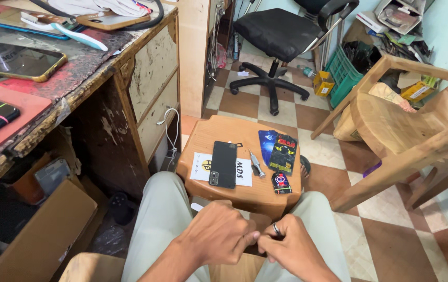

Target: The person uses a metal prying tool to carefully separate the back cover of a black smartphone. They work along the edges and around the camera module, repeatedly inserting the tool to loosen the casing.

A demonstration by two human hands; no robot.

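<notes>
Both hands sit together low over the lap, well apart from the stool: left hand [217, 235] curled into a loose fist, right hand [293, 249] (ring on one finger) curled w/ fingertips meeting the left's. They look pinched on something tiny between them, but it's hidden, so can't tell what, or if anything, is gripped. The work itself lies on the small wooden stool [205, 141] in front of the knees: black smartphone [223, 164] face-down on a white printed card [201, 166], a short metal screwdriver [256, 165] just beside it to the right, then dark accessory packets [280, 151] and one smaller packet [281, 183] near the stool's front edge. Risks, as I judge them: whatever small bit is between the fingertips could slip and drop between the thighs onto the checkered floor [391, 240], where it'd be hard to spot. Stool is low and close to the knees, so a leg bump could slide the phone or roll the screwdriver off the edge; the small packet is nearest to going over. The white cable [171, 130] hanging off the desk [78, 73] by the stool could snag a reaching arm.
</notes>
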